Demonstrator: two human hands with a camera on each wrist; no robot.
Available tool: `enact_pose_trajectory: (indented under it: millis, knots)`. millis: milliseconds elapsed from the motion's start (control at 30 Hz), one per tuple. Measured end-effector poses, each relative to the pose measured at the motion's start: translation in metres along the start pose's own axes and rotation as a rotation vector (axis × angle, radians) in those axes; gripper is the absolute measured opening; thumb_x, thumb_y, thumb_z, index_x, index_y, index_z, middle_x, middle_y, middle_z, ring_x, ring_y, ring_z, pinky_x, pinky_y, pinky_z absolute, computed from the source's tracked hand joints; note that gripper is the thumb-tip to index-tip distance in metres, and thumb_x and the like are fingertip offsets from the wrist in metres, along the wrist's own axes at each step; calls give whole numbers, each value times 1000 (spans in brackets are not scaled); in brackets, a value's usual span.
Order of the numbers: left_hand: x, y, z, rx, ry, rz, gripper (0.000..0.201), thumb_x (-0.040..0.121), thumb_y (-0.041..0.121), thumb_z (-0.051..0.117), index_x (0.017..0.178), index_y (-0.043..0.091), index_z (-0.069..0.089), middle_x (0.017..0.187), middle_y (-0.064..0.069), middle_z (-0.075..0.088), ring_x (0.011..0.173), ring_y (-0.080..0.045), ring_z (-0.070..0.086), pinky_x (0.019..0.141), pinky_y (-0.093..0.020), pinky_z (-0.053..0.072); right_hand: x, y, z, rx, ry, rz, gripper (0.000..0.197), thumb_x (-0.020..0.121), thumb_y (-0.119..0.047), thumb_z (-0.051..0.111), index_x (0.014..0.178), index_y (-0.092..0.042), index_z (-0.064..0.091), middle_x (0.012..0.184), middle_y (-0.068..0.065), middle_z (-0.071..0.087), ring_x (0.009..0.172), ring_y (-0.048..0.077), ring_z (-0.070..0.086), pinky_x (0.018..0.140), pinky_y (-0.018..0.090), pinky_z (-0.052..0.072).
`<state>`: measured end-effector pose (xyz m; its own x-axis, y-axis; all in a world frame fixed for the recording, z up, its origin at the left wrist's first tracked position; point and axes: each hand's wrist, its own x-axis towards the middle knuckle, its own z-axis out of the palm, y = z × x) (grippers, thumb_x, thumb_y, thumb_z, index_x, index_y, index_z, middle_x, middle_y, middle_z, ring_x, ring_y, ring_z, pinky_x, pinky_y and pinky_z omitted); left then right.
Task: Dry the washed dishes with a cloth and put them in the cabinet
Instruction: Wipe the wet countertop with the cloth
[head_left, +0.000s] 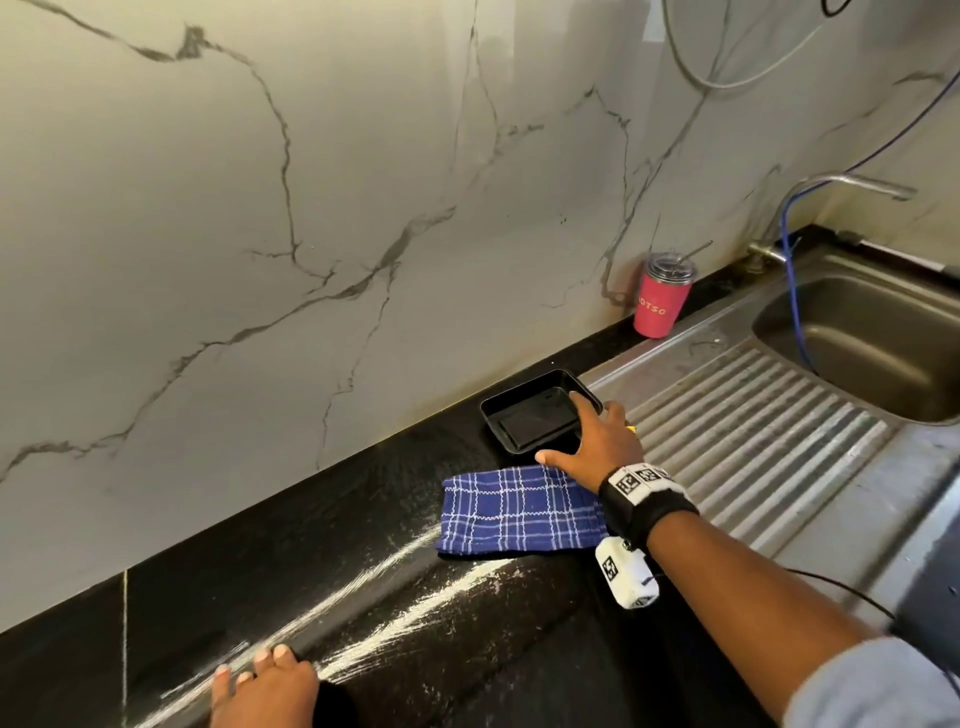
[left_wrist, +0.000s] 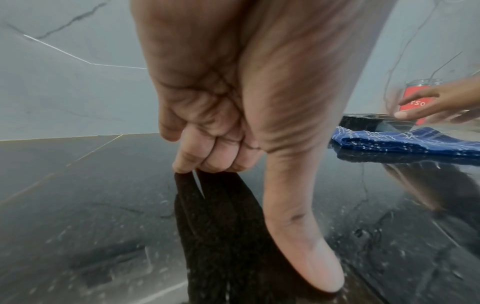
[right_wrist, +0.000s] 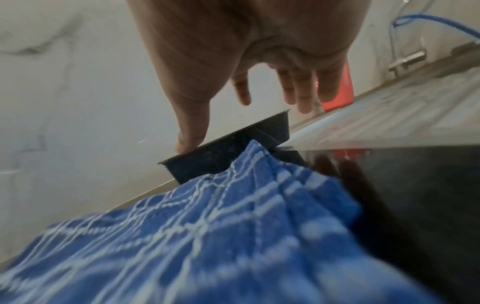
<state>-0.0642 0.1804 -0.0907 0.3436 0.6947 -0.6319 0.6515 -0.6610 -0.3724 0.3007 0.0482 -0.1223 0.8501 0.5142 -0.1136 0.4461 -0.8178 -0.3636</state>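
A black rectangular tray stands on the dark counter by the wall, next to the steel drainboard. My right hand is spread over its near right side, fingers straight, with the thumb tip on the near rim and the index finger at the far rim. A folded blue checked cloth lies flat on the counter just in front of the tray, under my right wrist. My left hand rests on the counter's front edge and holds nothing; its fingertips and thumb touch the stone.
A red tumbler with a lid and straw stands against the marble wall. To the right lie the ridged drainboard and the sink basin, with a tap and a blue hose hanging into the basin.
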Motion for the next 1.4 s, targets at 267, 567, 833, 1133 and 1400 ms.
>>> enact_pose_trajectory:
  millis: [267, 567, 833, 1133, 1400]
  knots:
    - [0, 2, -4, -19, -17, 21, 64, 106, 38, 34, 160, 9, 14, 167, -14, 11, 154, -30, 19, 126, -50, 3, 31, -17, 17, 104, -84, -15, 104, 66, -69, 78, 152, -27, 36, 159, 12, 7, 139, 41, 37, 113, 44, 38]
    - [17, 1, 11, -161, -27, -28, 80, 99, 46, 44, 160, 5, 13, 168, -17, 8, 155, -32, 16, 126, -51, 3, 51, -40, 8, 81, -149, 9, 117, 66, -72, 76, 157, -28, 16, 164, 13, -4, 144, 41, 31, 114, 49, 37]
    - [27, -3, 20, -136, -21, 1, 91, 87, 43, 70, 158, 9, 25, 164, -13, 22, 152, -28, 27, 125, -51, 14, -92, -29, 25, -249, -543, -290, 77, 89, -77, 36, 153, -52, 2, 166, 4, -10, 153, 33, -5, 121, 57, 1]
    - [23, -3, 22, -219, 4, -22, 105, 84, 48, 75, 158, 3, 16, 163, -14, 22, 151, -29, 30, 124, -47, 22, -21, 1, 14, -487, -623, -428, 66, 93, -76, 24, 146, -62, -12, 161, -7, -27, 150, 32, -19, 117, 60, -11]
    - [16, -3, 19, -201, -15, -34, 93, 94, 43, 62, 159, 3, 9, 164, -15, 17, 151, -30, 27, 124, -47, 20, -47, -27, 35, -428, -636, -430, 87, 77, -92, 28, 145, -61, -18, 160, 0, -32, 147, 39, -24, 115, 63, -14]
